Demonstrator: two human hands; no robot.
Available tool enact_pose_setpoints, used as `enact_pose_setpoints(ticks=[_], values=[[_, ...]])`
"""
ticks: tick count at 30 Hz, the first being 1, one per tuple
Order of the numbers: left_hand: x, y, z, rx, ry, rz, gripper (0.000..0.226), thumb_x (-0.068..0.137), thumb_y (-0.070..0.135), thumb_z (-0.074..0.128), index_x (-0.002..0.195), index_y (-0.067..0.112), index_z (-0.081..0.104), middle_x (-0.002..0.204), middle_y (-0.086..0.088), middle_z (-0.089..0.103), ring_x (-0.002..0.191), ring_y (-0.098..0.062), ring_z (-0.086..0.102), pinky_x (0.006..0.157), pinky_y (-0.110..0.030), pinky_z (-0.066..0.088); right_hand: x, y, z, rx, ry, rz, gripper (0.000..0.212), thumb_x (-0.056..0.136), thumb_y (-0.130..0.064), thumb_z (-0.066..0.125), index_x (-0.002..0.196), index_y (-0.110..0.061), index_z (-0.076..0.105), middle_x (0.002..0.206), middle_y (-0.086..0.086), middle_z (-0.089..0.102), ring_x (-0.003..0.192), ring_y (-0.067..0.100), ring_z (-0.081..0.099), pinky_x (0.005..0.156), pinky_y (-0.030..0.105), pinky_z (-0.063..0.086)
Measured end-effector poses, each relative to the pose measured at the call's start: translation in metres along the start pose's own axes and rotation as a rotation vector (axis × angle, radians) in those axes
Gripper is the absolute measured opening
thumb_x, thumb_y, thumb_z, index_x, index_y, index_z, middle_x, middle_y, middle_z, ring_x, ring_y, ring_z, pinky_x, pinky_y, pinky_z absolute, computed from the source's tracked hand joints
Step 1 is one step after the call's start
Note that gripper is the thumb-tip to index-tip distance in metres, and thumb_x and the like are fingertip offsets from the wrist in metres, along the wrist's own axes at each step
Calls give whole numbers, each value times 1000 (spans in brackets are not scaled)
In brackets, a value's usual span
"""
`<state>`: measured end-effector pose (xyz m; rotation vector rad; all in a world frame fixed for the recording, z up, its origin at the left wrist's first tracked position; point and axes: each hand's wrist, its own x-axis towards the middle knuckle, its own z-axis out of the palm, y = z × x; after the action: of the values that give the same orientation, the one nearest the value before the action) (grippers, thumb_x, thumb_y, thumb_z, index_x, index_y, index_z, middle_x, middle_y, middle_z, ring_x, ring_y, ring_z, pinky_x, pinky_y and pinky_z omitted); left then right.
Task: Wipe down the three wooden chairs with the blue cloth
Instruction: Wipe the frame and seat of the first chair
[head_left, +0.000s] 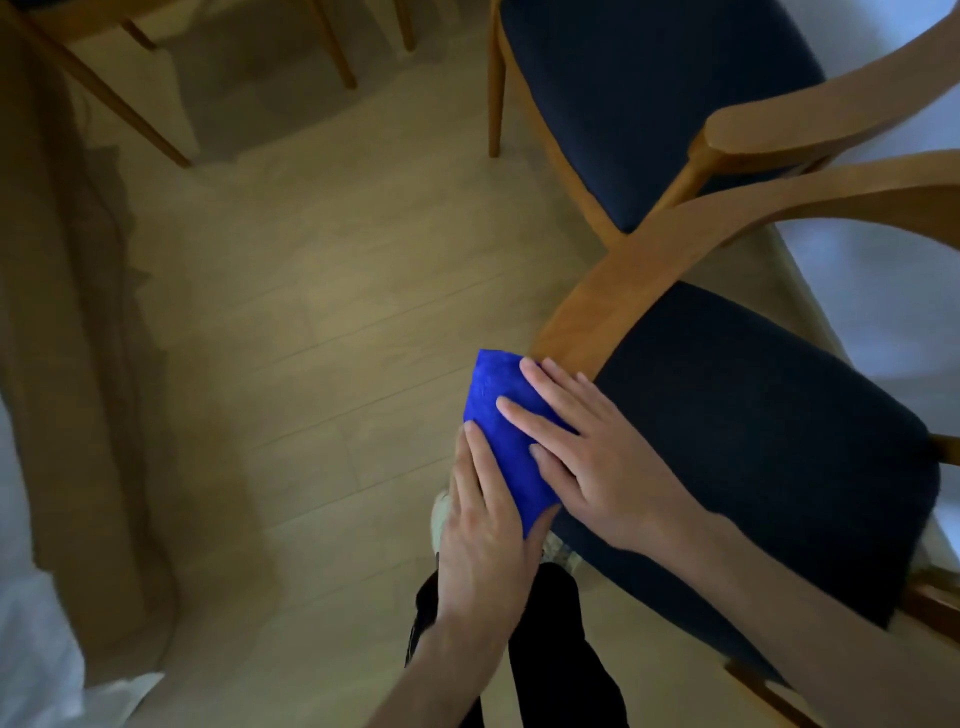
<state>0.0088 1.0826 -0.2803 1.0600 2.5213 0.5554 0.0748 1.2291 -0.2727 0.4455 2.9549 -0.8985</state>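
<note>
Both hands, the left hand (485, 525) and right hand (587, 457), press flat-fingered on the soft, light blue cloth (506, 415), draped pliantly over the rigid chair rail (587, 312) beneath them.

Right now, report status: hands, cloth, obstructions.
Both hands flat on cloth: left, right. Cloth on near chair's rail. Second chair close behind. Nothing blocking.

two hands (485, 525) (597, 441), one blue cloth (501, 415), two navy-seated wooden chairs (597, 306) (649, 93), possibly a third chair's legs (130, 111)
</note>
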Motion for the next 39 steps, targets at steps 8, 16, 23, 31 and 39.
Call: enact_pose_setpoints(ticks=[8, 16, 23, 31, 39], values=[[15, 4, -3, 95, -1, 54, 91, 88, 59, 45, 148, -2, 16, 143, -20, 39, 124, -27, 48, 94, -31, 49, 7, 24, -16, -53, -7, -88, 44, 104, -27, 39, 148, -21, 41, 161, 7, 23, 150, 18, 16, 120, 40, 25], [151, 81, 8, 446, -21, 261, 103, 80, 68, 48, 144, -8, 25, 133, -23, 46, 106, -32, 55, 88, -39, 50, 45, 101, -80, -252, 122, 167, 43, 102, -19, 46, 144, -10, 45, 152, 22, 37, 143, 35, 31, 116, 45, 24], [210, 119, 14, 284, -127, 285, 102, 66, 57, 72, 141, 6, 26, 127, -7, 46, 110, -23, 51, 82, -31, 45, 68, 116, -143, -110, -85, 379, 59, 97, -6, 46, 152, -8, 26, 164, 9, 8, 151, 17, 3, 120, 31, 12], [136, 73, 9, 184, 19, 66, 72, 58, 57, 73, 107, 13, 44, 93, 3, 49, 81, -18, 56, 64, -25, 41, 57, 63, -118, -53, -290, 192, 87, 88, -3, 59, 156, -16, 7, 164, -3, -7, 149, 6, -10, 117, 21, 2], [107, 54, 4, 211, 31, 76, 83, 60, 66, 54, 120, 8, 48, 100, 1, 54, 83, -16, 59, 60, -26, 50, 39, 47, -76, -55, -246, 70, 81, 91, -7, 51, 157, -27, 8, 163, 1, -16, 147, 12, -21, 118, 26, -10]])
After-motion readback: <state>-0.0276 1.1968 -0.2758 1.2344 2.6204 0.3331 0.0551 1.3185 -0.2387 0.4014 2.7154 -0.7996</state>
